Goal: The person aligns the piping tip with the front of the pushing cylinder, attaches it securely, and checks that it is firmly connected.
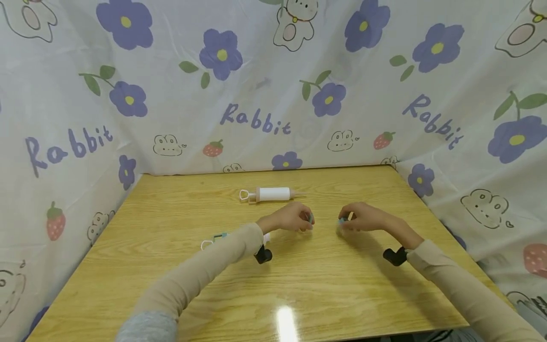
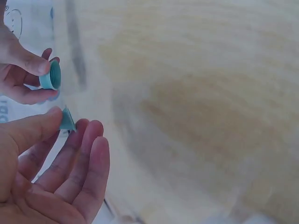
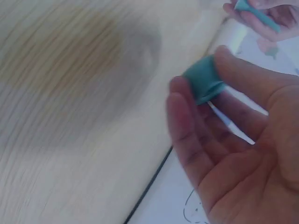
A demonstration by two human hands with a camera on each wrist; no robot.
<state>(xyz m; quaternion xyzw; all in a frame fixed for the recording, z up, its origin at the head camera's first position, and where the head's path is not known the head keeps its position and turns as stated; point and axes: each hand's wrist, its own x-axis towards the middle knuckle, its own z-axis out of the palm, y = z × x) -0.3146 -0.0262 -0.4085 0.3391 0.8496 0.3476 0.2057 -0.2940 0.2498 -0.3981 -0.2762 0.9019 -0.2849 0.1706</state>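
My left hand pinches a small teal cone-shaped nozzle between thumb and fingertips, its wide end facing the fingertips in the left wrist view. Opposite it, a short gap away above the table, my right hand grips a teal ring-shaped screw cap by its sides. The open end of that cap shows in the left wrist view. Nozzle and cap are apart. Beneath my left forearm lies a syringe-like tool with a teal collar and a white ring handle, its middle hidden by the sleeve.
A second syringe-like tool, with a white barrel, pinkish ends and a thin tip pointing right, lies farther back. The wooden table meets a patterned cloth at its back and sides. Black camera mounts sit at both wrists.
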